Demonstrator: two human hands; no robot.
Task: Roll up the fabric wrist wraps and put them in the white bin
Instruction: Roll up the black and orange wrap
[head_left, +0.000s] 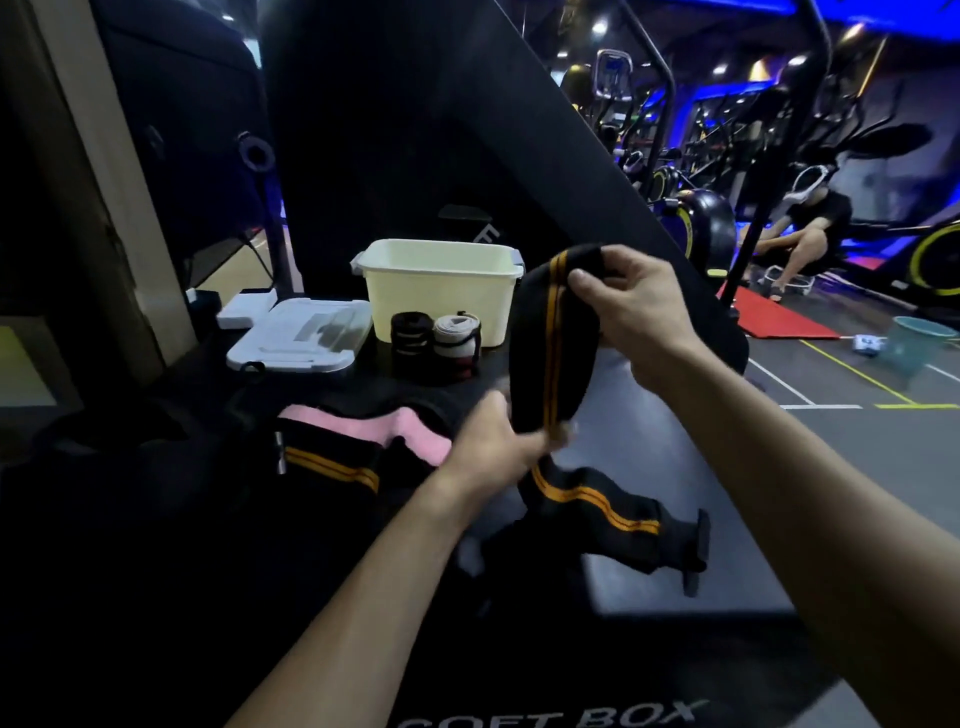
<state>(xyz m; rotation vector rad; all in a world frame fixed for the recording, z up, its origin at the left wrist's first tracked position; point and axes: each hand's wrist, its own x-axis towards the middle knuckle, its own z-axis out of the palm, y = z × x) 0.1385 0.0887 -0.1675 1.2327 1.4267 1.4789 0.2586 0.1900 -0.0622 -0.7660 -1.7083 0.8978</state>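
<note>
Head | black wrap (550, 338) pinched between both hands' fingers (584, 280) (stretched upright)

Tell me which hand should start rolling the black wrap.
Probably the right hand: it pinches the top end of the black wrap, where a roll could begin. The left hand grips mid-length, steadying it.

Gym floor, dim, blue strip lighting overhead.

Exercise bikes with yellow-rimmed wheels (696, 221) line the far right side; an elliptical console (613, 73) stands behind them. A red mat (774, 317) lies on grey flooring marked with white and yellow lines. A person (810, 228) sits among the machines. Nearest the camera, a black padded box printed "SOFT BOX" (550, 719) on its near edge serves as the work surface.
</note>
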